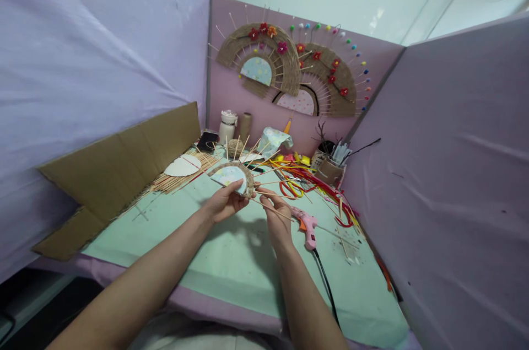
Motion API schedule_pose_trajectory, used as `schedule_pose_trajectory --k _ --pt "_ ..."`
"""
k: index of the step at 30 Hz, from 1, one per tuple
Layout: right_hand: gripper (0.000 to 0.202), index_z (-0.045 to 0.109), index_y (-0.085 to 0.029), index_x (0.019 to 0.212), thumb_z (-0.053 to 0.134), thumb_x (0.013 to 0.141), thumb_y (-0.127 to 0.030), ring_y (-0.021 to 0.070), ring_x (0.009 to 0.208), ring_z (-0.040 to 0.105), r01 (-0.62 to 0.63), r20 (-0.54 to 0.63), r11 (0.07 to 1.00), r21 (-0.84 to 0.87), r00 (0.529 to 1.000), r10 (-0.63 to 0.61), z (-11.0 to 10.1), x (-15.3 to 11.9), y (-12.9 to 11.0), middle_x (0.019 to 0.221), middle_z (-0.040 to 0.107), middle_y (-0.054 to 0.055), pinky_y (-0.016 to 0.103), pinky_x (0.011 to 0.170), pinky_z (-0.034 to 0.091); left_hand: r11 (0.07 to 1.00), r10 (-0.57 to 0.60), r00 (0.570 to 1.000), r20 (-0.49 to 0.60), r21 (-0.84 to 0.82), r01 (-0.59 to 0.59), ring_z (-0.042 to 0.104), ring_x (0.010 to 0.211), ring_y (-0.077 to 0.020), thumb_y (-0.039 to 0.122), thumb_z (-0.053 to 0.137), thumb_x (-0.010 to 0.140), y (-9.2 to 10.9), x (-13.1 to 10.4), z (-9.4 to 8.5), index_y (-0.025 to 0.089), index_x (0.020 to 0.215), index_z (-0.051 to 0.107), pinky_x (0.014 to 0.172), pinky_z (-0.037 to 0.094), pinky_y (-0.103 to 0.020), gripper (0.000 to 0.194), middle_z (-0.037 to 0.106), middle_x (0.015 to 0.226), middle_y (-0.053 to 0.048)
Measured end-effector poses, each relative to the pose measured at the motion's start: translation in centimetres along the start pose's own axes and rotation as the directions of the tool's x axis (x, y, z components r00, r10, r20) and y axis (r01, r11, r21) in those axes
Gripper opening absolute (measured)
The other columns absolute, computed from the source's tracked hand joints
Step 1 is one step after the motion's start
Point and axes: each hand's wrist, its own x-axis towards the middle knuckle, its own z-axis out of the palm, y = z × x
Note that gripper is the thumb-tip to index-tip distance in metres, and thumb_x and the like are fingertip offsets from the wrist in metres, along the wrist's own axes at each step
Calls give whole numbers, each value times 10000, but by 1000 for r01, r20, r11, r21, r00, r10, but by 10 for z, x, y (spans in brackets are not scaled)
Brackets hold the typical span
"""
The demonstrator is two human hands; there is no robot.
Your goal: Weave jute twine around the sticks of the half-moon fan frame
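Note:
A half-round piece with a pale, patterned face and a rim of brown twine is in my left hand, thumb on its face. Thin wooden sticks fan outward from its curved rim. My right hand is closed at the rim's right side, its bent fingers among the lowest sticks. One stick lies across these fingers; whether they also pinch twine is too small to tell. Just right of that hand, a pink glue gun lies on the table, its black cord running toward me.
Loose sticks and a white oval lie left, by a standing cardboard sheet. Behind are a white bottle, a twine ball and scissors. Coloured pipe cleaners spread right. Two finished fans hang on the back panel.

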Motion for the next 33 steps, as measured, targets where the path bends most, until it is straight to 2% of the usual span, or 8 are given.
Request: schedule_pose_trajectory --k 4,8,14,18,24,27,30,33 --pt "234 714 -220 901 590 725 -312 178 784 581 -68 22 996 58 998 67 -2 2 7 891 695 28 303 720 445 1000 -4 1000 16 -15 4 681 773 -162 201 477 873 1 -2 2 56 1227 519 605 540 -180 385 671 1043 -176" --pt "261 722 -214 904 582 705 -307 140 651 523 -107 33 992 67 994 105 -3 6 14 847 691 27 278 632 433 1000 -16 999 31 -10 16 682 831 -184 220 481 875 0 -2 0 55 1231 516 679 547 -212 394 660 1075 -190" --pt "261 725 -205 895 607 672 -273 135 639 502 -142 18 978 150 990 141 -1 6 15 872 695 41 277 629 427 1000 9 999 43 -7 -9 664 917 -212 223 493 867 -1 0 -2 56 1106 595 763 537 -248 309 645 1112 -194" --pt "267 720 -198 901 602 671 -263 148 690 539 -164 -3 976 145 986 166 -1 6 14 932 701 57 281 643 429 1000 7 999 31 -2 -7 660 931 -212 210 492 865 -1 0 -1 53 1089 600 795 528 -257 294 649 1103 -194" --pt "250 718 -212 891 545 721 -274 186 840 589 -190 6 981 43 982 190 -8 -2 6 987 704 53 274 649 439 1000 28 999 -22 -6 -29 649 960 -205 196 508 854 2 0 0 47 1060 616 876 497 -273 276 676 1040 -183" --pt "243 715 -211 895 544 739 -282 201 881 591 -152 12 986 -72 988 154 -17 -12 0 1009 697 59 282 658 444 999 29 999 -13 20 -29 649 957 -208 199 506 854 2 -1 0 51 1036 631 862 503 -271 265 671 1054 -182" --pt "205 706 -194 853 562 747 -294 213 882 594 -105 -63 973 -207 994 94 -33 -22 -7 957 698 74 295 672 447 998 20 1000 6 64 -20 653 945 -212 203 514 851 0 -2 2 50 1028 635 817 519 -257 264 660 1078 -192" --pt "190 683 -181 847 566 765 -307 211 845 596 -45 -185 937 -345 983 -21 -48 -32 -16 903 690 79 307 690 445 994 24 999 28 104 -27 655 941 -215 203 520 848 -3 -3 3 56 1021 637 795 526 -250 255 656 1089 -190"
